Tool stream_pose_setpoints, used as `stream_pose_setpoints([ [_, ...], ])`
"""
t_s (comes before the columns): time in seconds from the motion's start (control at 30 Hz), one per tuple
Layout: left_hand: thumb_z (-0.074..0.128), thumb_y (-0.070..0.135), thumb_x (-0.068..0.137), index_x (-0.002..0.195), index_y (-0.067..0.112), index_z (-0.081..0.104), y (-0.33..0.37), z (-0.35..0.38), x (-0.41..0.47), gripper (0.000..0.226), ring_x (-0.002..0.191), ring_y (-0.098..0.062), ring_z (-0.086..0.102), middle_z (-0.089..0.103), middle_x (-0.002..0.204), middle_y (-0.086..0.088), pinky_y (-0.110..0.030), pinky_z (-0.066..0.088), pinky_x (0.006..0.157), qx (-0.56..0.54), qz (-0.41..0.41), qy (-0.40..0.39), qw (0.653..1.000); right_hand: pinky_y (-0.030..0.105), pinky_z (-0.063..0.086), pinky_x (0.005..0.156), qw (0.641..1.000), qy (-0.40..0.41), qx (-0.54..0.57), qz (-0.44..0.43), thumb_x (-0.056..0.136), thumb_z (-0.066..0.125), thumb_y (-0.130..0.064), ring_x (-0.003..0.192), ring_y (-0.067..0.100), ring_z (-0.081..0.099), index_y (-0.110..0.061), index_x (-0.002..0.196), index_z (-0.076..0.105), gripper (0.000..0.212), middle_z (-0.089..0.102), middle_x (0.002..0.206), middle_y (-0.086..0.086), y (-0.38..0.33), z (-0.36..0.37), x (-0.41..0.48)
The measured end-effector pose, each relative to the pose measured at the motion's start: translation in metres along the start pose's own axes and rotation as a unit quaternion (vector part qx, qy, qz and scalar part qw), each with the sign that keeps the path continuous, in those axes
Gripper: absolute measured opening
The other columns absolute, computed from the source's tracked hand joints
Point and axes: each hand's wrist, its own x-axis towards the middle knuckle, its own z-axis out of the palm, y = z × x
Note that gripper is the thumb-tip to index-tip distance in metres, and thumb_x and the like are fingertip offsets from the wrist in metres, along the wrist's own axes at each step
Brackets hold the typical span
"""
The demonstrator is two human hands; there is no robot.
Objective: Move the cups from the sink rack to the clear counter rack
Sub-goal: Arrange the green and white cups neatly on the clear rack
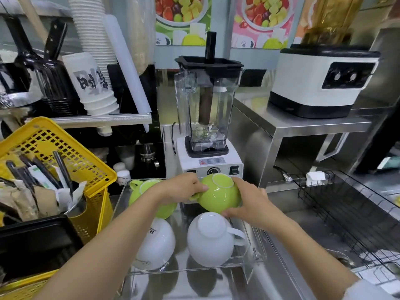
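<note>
An upside-down green cup point(218, 195) sits at the back right of the clear counter rack point(249, 262). My left hand point(184, 188) grips its handle side and my right hand point(246, 204) holds its right side. A second green cup point(142, 189) lies inverted at the back left, partly hidden by my left arm. Two white cups stand inverted in the front row, one on the left point(157, 245) and one on the right point(211, 239). The black wire sink rack point(346, 215) on the right shows no cups.
A blender point(207, 118) stands right behind the clear rack. A yellow basket point(65, 152) with utensils and a black tray point(32, 241) crowd the left. A steel shelf point(303, 124) carries a white machine point(322, 81) at the right rear. The sink lies under the wire rack.
</note>
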Motion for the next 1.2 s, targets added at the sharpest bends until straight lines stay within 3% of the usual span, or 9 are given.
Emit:
stream_pose_setpoints([
  [0.1, 0.054, 0.029, 0.090, 0.057, 0.013, 0.038, 0.001, 0.001, 0.003, 0.041, 0.062, -0.023, 0.035, 0.036, 0.059, -0.005, -0.026, 0.039, 0.066, -0.112, -0.044, 0.018, 0.993, 0.036, 0.032, 0.095, 0.999, -0.011, 0.050, 0.004, 0.065, 0.076, -0.041, 0.110, 0.021, 0.047, -0.029, 0.130, 0.036, 0.077, 0.055, 0.120, -0.005, 0.000, -0.002, 0.000],
  [0.2, 0.056, 0.018, 0.090, 0.087, -0.007, 0.055, 0.005, 0.002, 0.007, 0.025, 0.079, -0.028, 0.053, 0.054, 0.084, -0.017, -0.042, 0.053, 0.088, -0.257, -0.088, 0.032, 0.962, 0.041, 0.040, 0.101, 0.988, -0.010, 0.151, 0.010, 0.068, 0.077, -0.026, 0.116, 0.021, 0.048, -0.026, 0.135, 0.035, 0.079, 0.051, 0.128, -0.002, -0.002, -0.006, -0.002],
  [0.4, 0.057, 0.007, 0.088, 0.119, -0.008, 0.048, 0.015, 0.004, 0.008, 0.036, 0.097, -0.029, 0.058, 0.057, 0.109, -0.019, -0.048, 0.050, 0.091, -0.423, -0.141, 0.016, 0.895, 0.038, 0.030, 0.110, 0.996, -0.040, 0.060, -0.050, 0.071, 0.074, -0.034, 0.136, 0.024, 0.028, -0.040, 0.141, 0.021, 0.088, 0.017, 0.152, 0.003, -0.005, -0.005, -0.001],
  [0.63, 0.058, 0.012, 0.088, 0.102, 0.000, 0.057, 0.008, -0.013, -0.001, 0.018, 0.093, -0.026, 0.064, 0.065, 0.100, -0.015, -0.035, 0.055, 0.086, -0.443, -0.059, -0.051, 0.893, 0.040, 0.047, 0.084, 0.999, 0.032, 0.008, -0.033, 0.067, 0.068, -0.017, 0.104, 0.029, 0.054, -0.032, 0.125, 0.038, 0.067, 0.053, 0.123, 0.004, -0.002, -0.015, 0.017],
  [0.77, 0.068, 0.002, 0.078, 0.111, 0.011, 0.052, -0.014, -0.018, -0.003, 0.038, 0.103, -0.021, 0.058, 0.058, 0.119, -0.010, -0.030, 0.049, 0.088, -0.244, 0.038, -0.003, 0.969, 0.029, 0.045, 0.061, 0.997, 0.003, 0.075, -0.016, 0.065, 0.068, -0.012, 0.082, 0.021, 0.055, -0.031, 0.110, 0.040, 0.056, 0.056, 0.105, 0.002, 0.005, -0.027, 0.027],
  [0.83, 0.073, 0.008, 0.074, 0.126, 0.021, 0.043, -0.019, -0.013, 0.002, 0.061, 0.117, -0.016, 0.047, 0.043, 0.137, -0.002, -0.025, 0.040, 0.090, -0.070, 0.078, 0.071, 0.992, 0.033, 0.049, 0.067, 0.997, -0.013, 0.071, -0.034, 0.063, 0.070, -0.012, 0.084, 0.021, 0.056, -0.034, 0.106, 0.038, 0.058, 0.054, 0.104, -0.001, 0.005, -0.026, 0.027],
  [0.93, 0.075, 0.010, 0.072, 0.141, 0.028, 0.025, -0.015, -0.008, 0.013, 0.086, 0.132, -0.011, 0.027, 0.026, 0.149, 0.006, -0.018, 0.022, 0.101, 0.034, 0.166, 0.034, 0.985, 0.041, 0.051, 0.080, 0.997, -0.032, 0.044, -0.049, 0.061, 0.072, -0.014, 0.092, 0.021, 0.057, -0.033, 0.110, 0.039, 0.062, 0.054, 0.110, -0.002, 0.005, -0.026, 0.028],
  [1.07, 0.077, 0.011, 0.069, 0.141, 0.032, 0.025, -0.009, -0.010, 0.026, 0.091, 0.128, 0.005, 0.016, 0.027, 0.142, 0.018, -0.015, 0.014, 0.101, 0.078, 0.202, -0.012, 0.976, 0.029, 0.051, 0.072, 0.995, -0.050, 0.056, -0.062, 0.063, 0.076, -0.015, 0.090, 0.011, 0.056, -0.034, 0.110, 0.040, 0.062, 0.054, 0.108, -0.005, 0.007, -0.032, 0.031],
  [1.2, 0.082, 0.023, 0.062, 0.130, 0.027, 0.038, -0.006, -0.010, 0.027, 0.081, 0.116, -0.008, 0.042, 0.046, 0.131, 0.010, -0.021, 0.030, 0.097, 0.099, 0.212, 0.016, 0.972, 0.022, 0.047, 0.073, 0.992, -0.075, 0.073, -0.069, 0.066, 0.076, -0.012, 0.096, 0.009, 0.054, -0.035, 0.114, 0.039, 0.064, 0.053, 0.113, -0.006, 0.005, -0.034, 0.034],
])
